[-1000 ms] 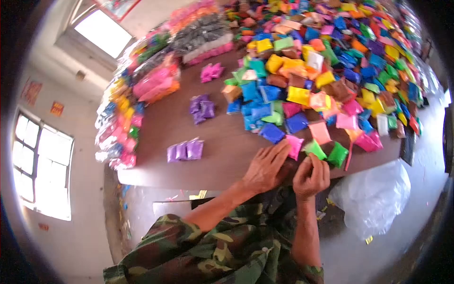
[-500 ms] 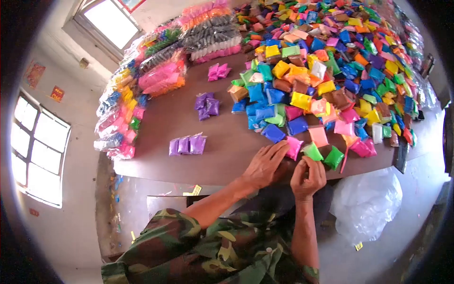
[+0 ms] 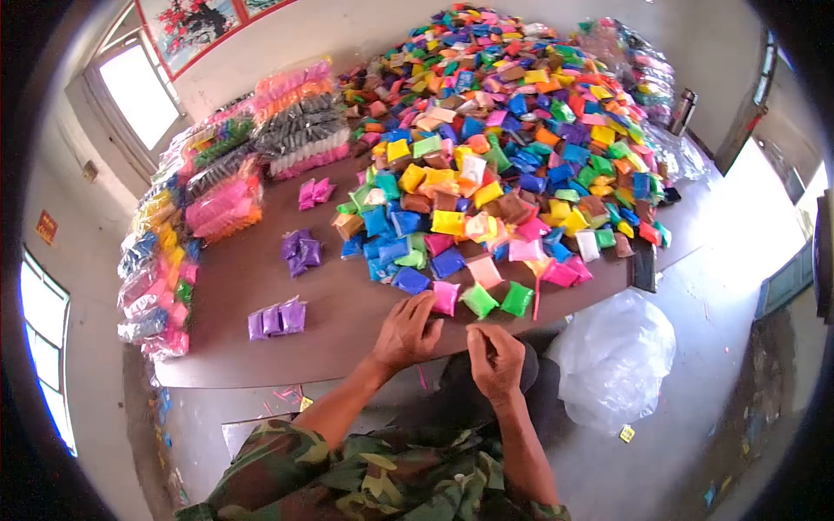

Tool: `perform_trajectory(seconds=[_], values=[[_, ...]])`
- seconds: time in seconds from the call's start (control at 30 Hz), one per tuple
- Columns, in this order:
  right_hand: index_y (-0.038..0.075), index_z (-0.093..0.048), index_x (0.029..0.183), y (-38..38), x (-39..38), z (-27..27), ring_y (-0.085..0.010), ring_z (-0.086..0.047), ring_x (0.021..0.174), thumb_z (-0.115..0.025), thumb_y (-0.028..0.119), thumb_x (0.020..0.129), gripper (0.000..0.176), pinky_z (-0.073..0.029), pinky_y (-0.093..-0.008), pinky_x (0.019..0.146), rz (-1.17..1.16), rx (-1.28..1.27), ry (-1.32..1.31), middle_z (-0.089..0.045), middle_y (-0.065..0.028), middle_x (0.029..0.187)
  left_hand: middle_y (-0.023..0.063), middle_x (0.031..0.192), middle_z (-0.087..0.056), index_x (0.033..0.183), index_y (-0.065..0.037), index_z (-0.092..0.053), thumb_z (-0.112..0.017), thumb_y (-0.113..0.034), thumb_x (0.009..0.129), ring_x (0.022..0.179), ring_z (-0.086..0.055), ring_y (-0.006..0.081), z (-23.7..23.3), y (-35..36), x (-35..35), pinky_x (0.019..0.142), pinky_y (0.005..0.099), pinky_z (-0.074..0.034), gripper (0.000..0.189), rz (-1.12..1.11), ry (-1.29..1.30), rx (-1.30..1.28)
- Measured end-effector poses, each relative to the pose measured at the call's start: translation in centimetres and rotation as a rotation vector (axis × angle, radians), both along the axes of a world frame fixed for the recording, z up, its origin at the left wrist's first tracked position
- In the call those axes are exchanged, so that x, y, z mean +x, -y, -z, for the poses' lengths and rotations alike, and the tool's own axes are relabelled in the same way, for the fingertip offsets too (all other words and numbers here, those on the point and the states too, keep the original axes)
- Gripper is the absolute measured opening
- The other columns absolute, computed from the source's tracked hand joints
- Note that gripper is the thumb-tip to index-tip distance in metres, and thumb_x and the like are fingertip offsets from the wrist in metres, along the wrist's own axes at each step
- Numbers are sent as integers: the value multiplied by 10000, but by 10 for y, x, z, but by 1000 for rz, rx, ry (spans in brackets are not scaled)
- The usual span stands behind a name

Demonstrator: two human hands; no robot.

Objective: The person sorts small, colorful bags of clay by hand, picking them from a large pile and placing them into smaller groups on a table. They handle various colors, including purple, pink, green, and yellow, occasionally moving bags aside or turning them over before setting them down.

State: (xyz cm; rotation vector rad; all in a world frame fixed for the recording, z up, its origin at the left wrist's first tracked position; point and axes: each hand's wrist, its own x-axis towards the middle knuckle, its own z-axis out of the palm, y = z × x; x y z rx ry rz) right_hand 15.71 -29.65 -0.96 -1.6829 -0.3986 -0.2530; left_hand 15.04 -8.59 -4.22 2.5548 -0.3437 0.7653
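My left hand [image 3: 407,332] lies over the table's front part, palm down, fingers stretched and thumb apart. Its fingertips are right at the edge of a pink packet [image 3: 445,298]. To the right of that packet are a light green packet [image 3: 479,301] and a darker green packet [image 3: 517,299]. My right hand [image 3: 499,363] is at the table's front edge, below the light green packet and apart from it. Its fingers are curled in against the thumb, and I cannot tell what, if anything, is between them.
A large heap of colourful packets [image 3: 495,148] covers the back and right. Three purple packets [image 3: 278,319] stand in a row at left, with a purple cluster [image 3: 301,253] and pink packets [image 3: 315,193] behind. Bagged bundles [image 3: 224,207] line the left. A clear plastic bag [image 3: 615,360] bulges beside the front edge.
My right hand has drawn back from the light green packet towards the table edge. My left hand stays beside the pink packet. The view has shifted, so the table appears further left and lower.
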Motion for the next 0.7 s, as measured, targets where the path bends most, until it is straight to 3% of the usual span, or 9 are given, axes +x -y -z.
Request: perform_trajectory(seconds=[0.07, 0.17, 0.3, 0.43, 0.7], values=[[5, -751, 1010, 5, -6, -20, -180, -653, 634, -714, 64, 961, 85, -501, -294, 588, -4, 12, 52, -722, -114, 836, 226, 1274, -658, 1316, 27, -607, -757, -137, 873, 1118, -654, 420, -3, 1, -2, 987, 496, -533, 496, -4, -21, -8], [-17, -747, 1013, 12, -15, -54, -36, -463, 596, -698, 59, 990, 94, -360, -237, 537, -21, 56, 126, -572, 13, 705, 225, 1266, -661, 1311, 31, -604, -757, -133, 871, 1125, -650, 421, -5, 2, -3, 983, 491, -534, 494, -12, -15, 10], [-3, -743, 1015, 25, -27, -81, -151, -634, 624, -711, 83, 983, 96, -482, -283, 566, -56, 0, 114, -707, -102, 818, 228, 1269, -660, 1311, 28, -599, -760, -126, 869, 1145, -644, 428, -3, 3, -4, 1010, 496, -530, 495, -13, 7, 4], [-11, -751, 998, 23, -34, -79, -39, -479, 600, -680, 102, 1024, 136, -381, -236, 544, -48, 67, 85, -599, 2, 711, 230, 1267, -662, 1292, 17, -607, -764, -126, 868, 1153, -641, 436, 0, 3, -4, 1017, 500, -532, 475, -23, 4, -1], [-10, -741, 1004, 17, -45, -90, -52, -474, 578, -705, 85, 1004, 101, -382, -252, 523, -88, 53, 179, -609, -26, 707, 226, 1258, -666, 1272, 9, -608, -766, -126, 865, 1146, -640, 442, 5, 1, -1, 1006, 503, -534, 457, 3, 28, -16]])
